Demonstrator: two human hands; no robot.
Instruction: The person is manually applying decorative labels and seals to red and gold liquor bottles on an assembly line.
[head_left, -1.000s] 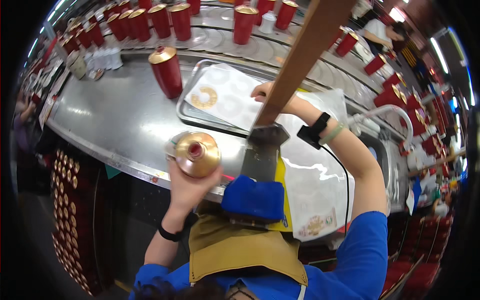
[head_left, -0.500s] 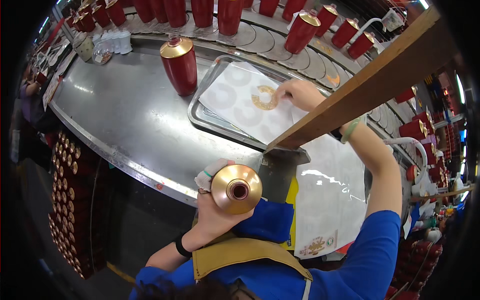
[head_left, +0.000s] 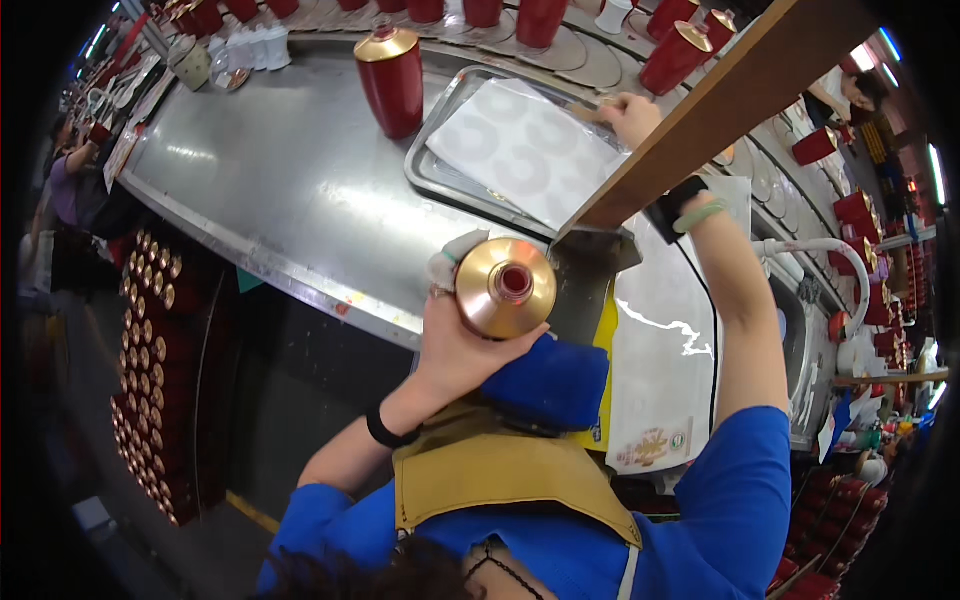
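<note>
My left hand (head_left: 452,350) is closed around a bottle (head_left: 490,308) with a gold shoulder and an open mouth facing up; a whitish covering is on some fingertips. My right hand (head_left: 632,122) is pinched on a thin gold decal (head_left: 586,111), seen nearly edge-on above the far side of a metal tray (head_left: 425,178). In that tray lies a white sheet (head_left: 520,150) marked with pale grey C-shaped patches. Another red bottle (head_left: 392,95) with a gold shoulder stands upright left of the tray.
A wooden beam (head_left: 690,125) slants down beside my right forearm. Beyond the steel table (head_left: 270,170) runs a plated conveyor (head_left: 585,70) carrying red bottles. A folded blue cloth (head_left: 560,385) and plastic-covered sheet (head_left: 665,350) lie near me. Stacked gold-topped bottles (head_left: 150,380) stand at lower left.
My right hand has lifted the gold C-shaped decal off the white sheet. My left hand still holds the bottle. The whole view has shifted, and the conveyor bottles have changed places.
</note>
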